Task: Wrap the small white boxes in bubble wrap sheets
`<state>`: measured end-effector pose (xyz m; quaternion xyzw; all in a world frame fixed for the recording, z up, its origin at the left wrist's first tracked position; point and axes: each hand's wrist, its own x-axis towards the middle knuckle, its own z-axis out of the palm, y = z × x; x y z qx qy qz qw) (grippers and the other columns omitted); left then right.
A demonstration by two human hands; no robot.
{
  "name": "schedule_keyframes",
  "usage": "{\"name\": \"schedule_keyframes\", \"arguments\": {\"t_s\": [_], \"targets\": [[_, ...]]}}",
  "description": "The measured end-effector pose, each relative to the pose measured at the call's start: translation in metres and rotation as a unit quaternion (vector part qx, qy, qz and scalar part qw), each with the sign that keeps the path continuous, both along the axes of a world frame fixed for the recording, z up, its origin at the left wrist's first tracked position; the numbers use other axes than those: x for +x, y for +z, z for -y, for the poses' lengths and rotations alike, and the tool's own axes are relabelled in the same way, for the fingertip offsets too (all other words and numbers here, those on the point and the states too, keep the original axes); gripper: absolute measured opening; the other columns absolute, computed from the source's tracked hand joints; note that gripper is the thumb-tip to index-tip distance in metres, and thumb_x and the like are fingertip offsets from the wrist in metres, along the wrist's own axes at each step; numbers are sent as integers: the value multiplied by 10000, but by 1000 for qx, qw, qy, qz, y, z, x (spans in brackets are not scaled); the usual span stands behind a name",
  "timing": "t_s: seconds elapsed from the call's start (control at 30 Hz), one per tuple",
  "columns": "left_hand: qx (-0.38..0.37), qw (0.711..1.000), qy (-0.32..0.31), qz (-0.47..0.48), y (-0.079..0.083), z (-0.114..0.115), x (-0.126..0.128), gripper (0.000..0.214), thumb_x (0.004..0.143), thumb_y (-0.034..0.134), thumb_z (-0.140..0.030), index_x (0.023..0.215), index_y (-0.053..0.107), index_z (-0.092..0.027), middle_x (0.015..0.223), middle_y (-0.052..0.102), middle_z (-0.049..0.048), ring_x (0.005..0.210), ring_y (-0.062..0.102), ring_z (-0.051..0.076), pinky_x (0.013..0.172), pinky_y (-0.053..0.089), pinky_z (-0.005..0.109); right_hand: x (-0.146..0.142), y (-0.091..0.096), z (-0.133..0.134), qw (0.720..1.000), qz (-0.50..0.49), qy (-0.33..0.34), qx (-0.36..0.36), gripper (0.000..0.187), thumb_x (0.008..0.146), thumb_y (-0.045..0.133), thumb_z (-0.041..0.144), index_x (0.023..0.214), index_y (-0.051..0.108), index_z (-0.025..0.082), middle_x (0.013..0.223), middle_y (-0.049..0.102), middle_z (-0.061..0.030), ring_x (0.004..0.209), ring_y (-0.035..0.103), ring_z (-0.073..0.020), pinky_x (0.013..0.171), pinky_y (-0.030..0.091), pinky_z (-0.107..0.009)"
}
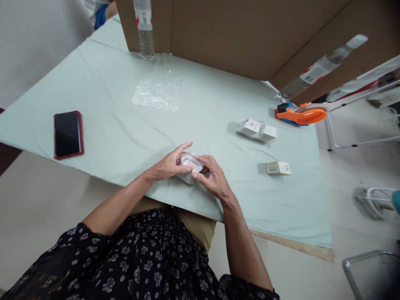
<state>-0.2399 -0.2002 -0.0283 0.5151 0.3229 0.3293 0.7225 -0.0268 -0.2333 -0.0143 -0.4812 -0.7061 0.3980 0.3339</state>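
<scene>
1. The left hand (175, 163) is closed on a small packet (191, 163) in clear wrap, with the thumb on its top and the index finger stretched out past it
2. The right hand (213, 176) grips the same packet from the other side, its fingers bent and its thumb on the near side
3. The packet sits between both hands, near the front edge of the desk (200, 121); whether it touches the cloth cannot be told
4. To the right of the hands lie two wrapped boxes (257, 130) side by side, and nearer the front is a single small box (278, 168)
5. An orange and blue tape dispenser (301, 115) is by the right edge, just beside a tilted-looking bottle (318, 71)
6. A sheet of bubble wrap (158, 93) lies flat towards the back, near another bottle (145, 33) and a cardboard panel (218, 37)
7. A phone (68, 134) with a red case lies at the left, well apart from the hands
</scene>
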Motion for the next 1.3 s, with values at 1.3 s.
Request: {"name": "schedule_keyframes", "arguments": {"t_s": [1.3], "targets": [[-47, 999, -8, 19, 5, 5, 10, 963, 751, 825, -302, 1563, 313, -219, 1220, 636, 127, 968, 650, 202, 848, 534, 325, -3, 8, -27, 985, -106, -90, -100, 333, 782, 736, 505, 952, 725, 218, 940, 726, -37, 850, 641, -189, 775, 505, -323]]}}
